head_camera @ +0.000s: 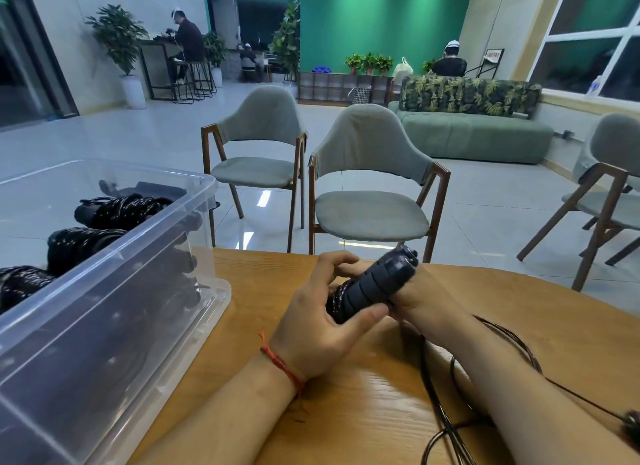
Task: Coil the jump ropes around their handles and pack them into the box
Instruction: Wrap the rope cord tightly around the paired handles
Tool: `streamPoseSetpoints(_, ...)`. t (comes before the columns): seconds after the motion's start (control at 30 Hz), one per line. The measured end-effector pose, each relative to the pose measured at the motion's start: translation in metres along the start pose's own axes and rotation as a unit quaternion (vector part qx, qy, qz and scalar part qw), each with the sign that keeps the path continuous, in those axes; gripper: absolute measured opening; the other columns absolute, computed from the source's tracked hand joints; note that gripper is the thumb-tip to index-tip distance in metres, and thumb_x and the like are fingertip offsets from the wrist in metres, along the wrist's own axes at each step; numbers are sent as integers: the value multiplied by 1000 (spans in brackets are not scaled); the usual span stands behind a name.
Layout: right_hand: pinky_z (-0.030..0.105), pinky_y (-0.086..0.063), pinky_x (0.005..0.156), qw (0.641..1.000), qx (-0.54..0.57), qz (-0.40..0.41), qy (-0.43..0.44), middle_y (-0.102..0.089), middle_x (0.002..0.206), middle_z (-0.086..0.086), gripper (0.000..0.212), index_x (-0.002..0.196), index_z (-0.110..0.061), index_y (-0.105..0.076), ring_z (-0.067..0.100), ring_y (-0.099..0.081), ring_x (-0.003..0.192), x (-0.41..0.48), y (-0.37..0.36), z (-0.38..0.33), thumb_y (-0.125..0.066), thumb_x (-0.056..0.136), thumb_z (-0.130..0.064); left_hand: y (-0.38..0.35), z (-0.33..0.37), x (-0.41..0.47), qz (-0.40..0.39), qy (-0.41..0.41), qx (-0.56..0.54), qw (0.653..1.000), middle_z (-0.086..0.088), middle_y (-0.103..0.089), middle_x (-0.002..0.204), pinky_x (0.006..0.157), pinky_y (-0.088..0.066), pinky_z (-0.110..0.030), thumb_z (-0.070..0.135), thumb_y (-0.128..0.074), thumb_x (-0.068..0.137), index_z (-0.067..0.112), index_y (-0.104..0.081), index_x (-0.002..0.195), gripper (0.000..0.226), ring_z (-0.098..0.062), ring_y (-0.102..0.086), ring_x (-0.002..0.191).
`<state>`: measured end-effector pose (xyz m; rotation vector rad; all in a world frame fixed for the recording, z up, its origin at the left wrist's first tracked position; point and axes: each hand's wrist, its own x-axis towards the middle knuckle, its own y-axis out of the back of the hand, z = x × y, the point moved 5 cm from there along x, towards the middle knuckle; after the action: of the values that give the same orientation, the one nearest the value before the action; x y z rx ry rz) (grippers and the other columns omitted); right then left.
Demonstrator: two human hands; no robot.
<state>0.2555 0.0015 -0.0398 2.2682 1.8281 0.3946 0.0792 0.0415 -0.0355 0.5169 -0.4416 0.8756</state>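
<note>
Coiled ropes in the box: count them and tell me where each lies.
3. The far rope lies toward the back, the middle rope below it, the near rope at the frame's left edge. Others may be hidden deeper in the box.

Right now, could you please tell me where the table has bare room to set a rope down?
Bare wood lies between the box and the left hand, and on the far right of the table, beyond the right hand. It is crowded near the right forearm, where loose rope loops, and where both hands hold the handles.
</note>
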Motion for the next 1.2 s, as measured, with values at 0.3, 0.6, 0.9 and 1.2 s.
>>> streamPoseSetpoints(0.3, 26, -51, 65, 990, -119, 9, 77, -70, 79, -1, 26, 102, -29, -78, 10, -61, 66, -4, -19, -3, -58, 107, -45, 17, -30, 9, 99, 147, -200, 964, -21, -70, 103, 56, -51, -39, 49, -54, 104, 10, -64, 127, 46, -32, -65, 75)
streamPoseSetpoints(0.6, 23, -41, 69, 912, -390, 47, 121, -64, 89, -21, 19, 112, -40, -65, -3, -57, 82, -2, -23, 1, -50, 110, -51, 41, -47, 14, 237, 191, -243, 921, -16, -72, 105, 55, -52, -37, 58, -54, 105, 24, -64, 126, 41, -30, -66, 73)
streamPoseSetpoints(0.9, 16, -27, 54, 833, -462, 167, 255, -58, 69, -17, 29, 93, -32, -70, 3, -50, 59, -11, -7, -20, -55, 108, -52, 58, -52, 12, 328, 213, -26, 920, -3, -67, 100, 65, -56, -35, 61, -59, 99, 42, -42, 133, 42, -19, -69, 76)
streamPoseSetpoints(1.2, 29, -33, 46, 783, -481, 163, 360, -55, 69, -10, 35, 83, -23, -64, 11, -46, 57, -20, -9, -54, -59, 110, -45, 41, -48, 16, 187, 171, 172, 952, 7, -57, 129, 68, -43, -20, 69, -35, 104, 45, -35, 148, 51, 2, -57, 98)
